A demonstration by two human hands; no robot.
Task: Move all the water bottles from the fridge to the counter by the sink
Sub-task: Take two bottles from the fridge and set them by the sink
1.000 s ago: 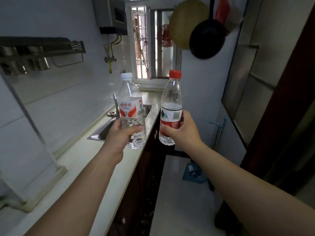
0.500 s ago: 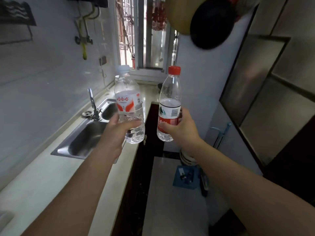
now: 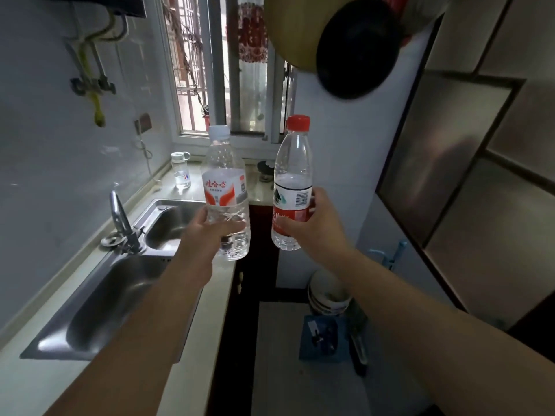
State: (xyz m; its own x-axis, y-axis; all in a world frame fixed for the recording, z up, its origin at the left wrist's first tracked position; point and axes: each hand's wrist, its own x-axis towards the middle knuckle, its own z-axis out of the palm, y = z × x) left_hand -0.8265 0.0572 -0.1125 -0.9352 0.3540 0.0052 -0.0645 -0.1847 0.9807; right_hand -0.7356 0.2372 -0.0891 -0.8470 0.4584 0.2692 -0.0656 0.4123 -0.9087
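My left hand [image 3: 207, 232] grips a clear water bottle with a white cap and an orange-and-white label [image 3: 225, 187], upright in the air above the sink's right edge. My right hand [image 3: 312, 226] grips a second clear bottle with a red cap and a red-and-white label [image 3: 292, 181], upright over the floor beside the counter. The two bottles are side by side and apart. The pale counter [image 3: 216, 295] runs along the left wall around a steel double sink [image 3: 120, 289].
A small clear bottle with a white lid [image 3: 181, 171] stands on the counter beyond the sink, near the window. A tap [image 3: 121, 220] rises behind the sink. A dark pan [image 3: 357, 52] hangs overhead. Bowls [image 3: 329, 295] and a blue box [image 3: 322, 337] sit on the floor.
I have walked forward along the counter with both bottles held out; the sink and window are now closer, and the far counter with the small bottle has come into view.
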